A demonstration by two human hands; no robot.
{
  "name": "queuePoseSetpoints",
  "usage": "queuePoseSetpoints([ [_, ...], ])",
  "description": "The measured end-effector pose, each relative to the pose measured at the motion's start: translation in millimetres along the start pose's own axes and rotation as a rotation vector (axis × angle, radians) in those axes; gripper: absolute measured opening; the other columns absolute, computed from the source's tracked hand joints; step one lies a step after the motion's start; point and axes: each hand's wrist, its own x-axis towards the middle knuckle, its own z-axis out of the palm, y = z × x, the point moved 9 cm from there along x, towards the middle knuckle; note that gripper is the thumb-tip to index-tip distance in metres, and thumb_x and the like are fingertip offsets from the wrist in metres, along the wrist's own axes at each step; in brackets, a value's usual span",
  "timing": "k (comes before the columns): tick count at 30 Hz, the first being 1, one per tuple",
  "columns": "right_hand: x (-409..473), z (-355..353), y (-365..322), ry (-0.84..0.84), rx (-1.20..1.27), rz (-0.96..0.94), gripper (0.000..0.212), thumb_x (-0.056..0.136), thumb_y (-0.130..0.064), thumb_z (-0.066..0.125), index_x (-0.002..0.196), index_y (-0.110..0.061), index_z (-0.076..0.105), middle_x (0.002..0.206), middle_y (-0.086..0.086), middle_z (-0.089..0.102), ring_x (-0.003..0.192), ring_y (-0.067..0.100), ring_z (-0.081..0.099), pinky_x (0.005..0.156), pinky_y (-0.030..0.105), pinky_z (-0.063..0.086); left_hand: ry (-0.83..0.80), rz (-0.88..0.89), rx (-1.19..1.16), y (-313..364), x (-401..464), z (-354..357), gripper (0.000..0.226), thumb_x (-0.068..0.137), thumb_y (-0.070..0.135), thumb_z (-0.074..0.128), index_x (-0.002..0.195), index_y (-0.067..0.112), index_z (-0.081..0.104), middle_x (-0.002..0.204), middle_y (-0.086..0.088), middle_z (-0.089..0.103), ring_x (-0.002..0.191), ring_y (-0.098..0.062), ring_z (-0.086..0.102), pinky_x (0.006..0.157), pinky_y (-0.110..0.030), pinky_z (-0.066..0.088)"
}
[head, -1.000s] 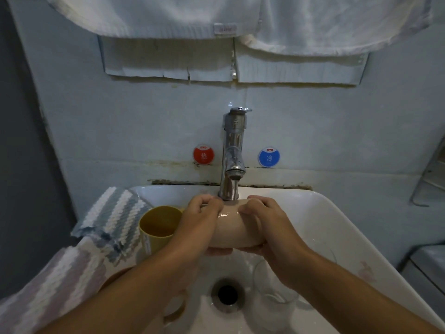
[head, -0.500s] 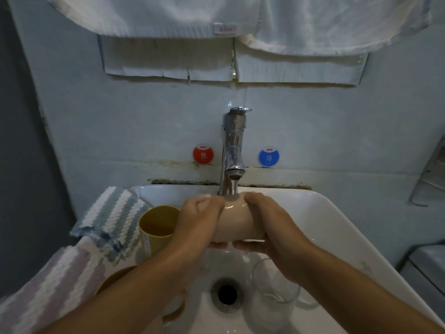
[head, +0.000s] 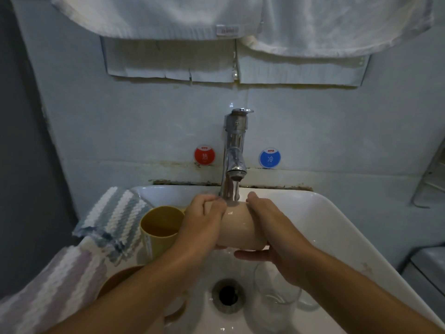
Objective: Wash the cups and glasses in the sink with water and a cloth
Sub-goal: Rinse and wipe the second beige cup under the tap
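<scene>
Under the spout of the chrome faucet (head: 234,155), a pale pink cup (head: 237,227) is held on its side over the white sink (head: 337,227), with running water falling onto its upper wall. The cup's left end is gripped by the left hand (head: 202,225), whose fingers are curled over the top of it. Its right end is clasped by the right hand (head: 272,235), the thumb laid over the top and the fingers (head: 250,256) stretched along beneath the cup. No part of the cup is touching the basin.

A yellow cup (head: 160,227) is stood upright at the left side of the sink, just beside the left wrist. A brown cup (head: 115,280) is partly hidden beneath the left forearm. A clear glass (head: 277,300) is seen in the basin below the right wrist, to the right of the drain (head: 227,295). A striped cloth (head: 113,220) is draped over the sink's left rim, and a second, paler striped cloth (head: 48,290) is laid nearer the camera.

On the wall behind the faucet, a red sticker (head: 204,155) is placed to its left and a blue sticker (head: 270,158) to its right. White towels (head: 168,15) are hung above.
</scene>
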Motion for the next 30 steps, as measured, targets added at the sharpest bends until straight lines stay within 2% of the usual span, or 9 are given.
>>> queuePoseSetpoints([
  [3,-0.3,1.4,-5.6,-0.010,-0.046,-0.065,0.033,0.096,-0.045,0.054,0.126,-0.030,0.051,0.126,0.004,0.048,0.107,0.029,0.057,0.076,0.048,0.062,-0.002,0.006,-0.022,1.5,0.5,1.3,0.021,0.100,0.028,0.049,0.119,0.026,0.057,0.109,0.002,0.051,0.094,-0.019,0.055,0.075,-0.048,0.061],
  [7,-0.2,1.4,-11.0,0.003,-0.054,-0.110,0.029,0.099,-0.037,0.052,0.128,-0.031,0.050,0.129,0.004,0.047,0.110,0.029,0.055,0.080,0.049,0.061,0.002,-0.035,-0.047,1.7,-1.7,-0.2,0.020,0.103,0.031,0.041,0.113,0.028,0.059,0.108,-0.002,0.051,0.097,-0.028,0.058,0.069,-0.052,0.061],
  [12,-0.8,3.9,-15.8,-0.011,-0.026,-0.154,0.033,0.101,-0.029,0.047,0.133,-0.033,0.050,0.132,0.005,0.045,0.113,0.030,0.053,0.085,0.051,0.059,0.032,-0.110,-0.097,-5.2,-1.5,-3.2,0.025,0.100,0.035,0.049,0.121,0.023,0.055,0.112,-0.009,0.051,0.099,-0.032,0.059,0.069,-0.052,0.061],
  [16,3.2,-0.7,-3.5,0.027,0.085,-0.030,0.041,0.096,-0.039,0.054,0.135,-0.030,0.047,0.125,0.008,0.050,0.106,0.031,0.058,0.084,0.050,0.059,0.028,-0.101,-0.069,-6.1,-0.6,-4.9,0.026,0.098,0.033,0.052,0.122,0.022,0.054,0.105,-0.004,0.050,0.090,-0.025,0.056,0.066,-0.045,0.062],
  [18,3.8,-3.0,4.8,0.030,0.160,0.036,0.048,0.092,-0.047,0.059,0.134,-0.025,0.048,0.123,0.010,0.053,0.102,0.031,0.061,0.079,0.050,0.061,0.022,-0.047,-0.039,-1.5,0.2,-4.7,0.021,0.098,0.030,0.052,0.118,0.025,0.056,0.103,0.001,0.049,0.090,-0.021,0.055,0.071,-0.044,0.062],
  [23,0.6,-0.3,-5.0,-0.027,0.051,-0.065,0.028,0.099,-0.041,0.050,0.123,-0.027,0.053,0.122,0.008,0.053,0.104,0.031,0.060,0.072,0.046,0.062,0.012,-0.037,0.012,2.2,4.1,-0.8,0.014,0.098,0.027,0.047,0.096,0.037,0.056,0.103,0.002,0.049,0.092,-0.023,0.054,0.079,-0.049,0.059],
  [25,0.3,0.4,-3.2,-0.035,0.076,-0.054,0.028,0.098,-0.039,0.050,0.123,-0.025,0.054,0.117,0.007,0.054,0.102,0.029,0.059,0.071,0.045,0.063,0.021,-0.068,0.025,-0.2,5.0,-1.7,0.015,0.100,0.029,0.043,0.099,0.037,0.057,0.103,0.000,0.049,0.091,-0.024,0.053,0.080,-0.049,0.059],
  [27,-0.2,1.0,-5.0,-0.028,0.075,-0.067,0.028,0.098,-0.035,0.050,0.123,-0.025,0.054,0.118,0.007,0.054,0.102,0.029,0.058,0.074,0.044,0.062,0.033,-0.112,-0.019,-5.2,4.4,-4.3,0.016,0.101,0.034,0.045,0.107,0.029,0.059,0.104,-0.004,0.051,0.090,-0.025,0.054,0.074,-0.051,0.060],
  [30,-1.7,1.0,-7.3,-0.017,0.072,-0.076,0.030,0.096,-0.032,0.052,0.126,-0.027,0.052,0.124,0.010,0.051,0.107,0.031,0.057,0.083,0.047,0.060,0.033,-0.156,-0.071,-9.3,3.1,-5.5,0.016,0.099,0.037,0.050,0.104,0.024,0.057,0.103,-0.007,0.052,0.091,-0.029,0.058,0.063,-0.045,0.062],
])
